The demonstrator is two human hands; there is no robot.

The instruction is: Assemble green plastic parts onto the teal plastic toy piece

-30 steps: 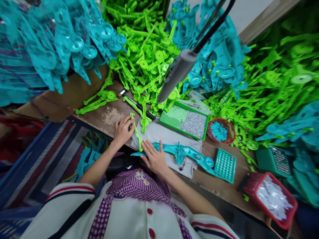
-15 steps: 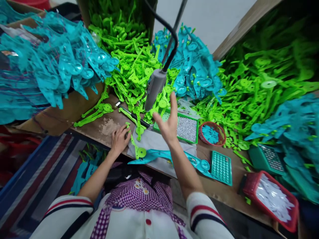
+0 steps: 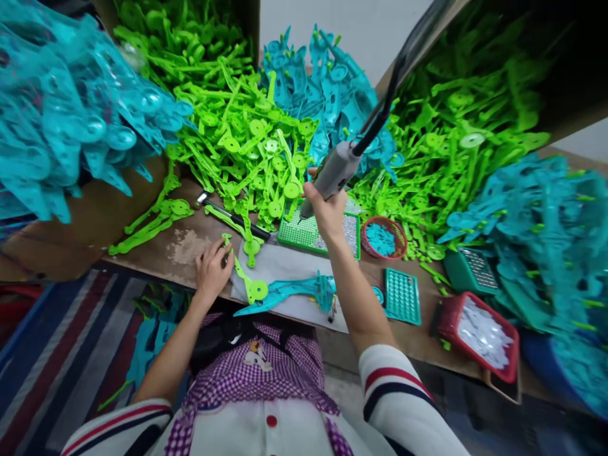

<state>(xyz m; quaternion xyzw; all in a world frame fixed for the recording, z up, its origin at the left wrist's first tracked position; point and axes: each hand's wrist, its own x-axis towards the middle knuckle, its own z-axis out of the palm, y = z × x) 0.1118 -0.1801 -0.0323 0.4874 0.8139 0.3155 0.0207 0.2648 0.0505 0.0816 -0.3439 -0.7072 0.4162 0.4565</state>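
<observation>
Left hand (image 3: 213,267): its fingers are curling over the top end of the green piece (image 3: 256,291); I can't tell how tightly they are squeezing.
Right hand (image 3: 331,212): it is closing around the grey tool (image 3: 338,168), which is leaning, tip down, above the green tray (image 3: 294,236).
Green piece: one is lying to the right of the left hand, touching its fingers, with its round end sitting by the blue piece.
Blue piece (image 3: 289,288): one is lying on the pale cloth (image 3: 280,256), part of it hiding under the right arm.
Grey tool: one is hanging from a black cord (image 3: 390,95).
Hammer (image 3: 237,221): one is resting past the left hand.
Red baskets (image 3: 508,370): two are sitting on the right, one holding blue bits (image 3: 380,239), one holding white bits (image 3: 484,332).
Piles: green and blue parts are heaping up, too many for counting.
</observation>
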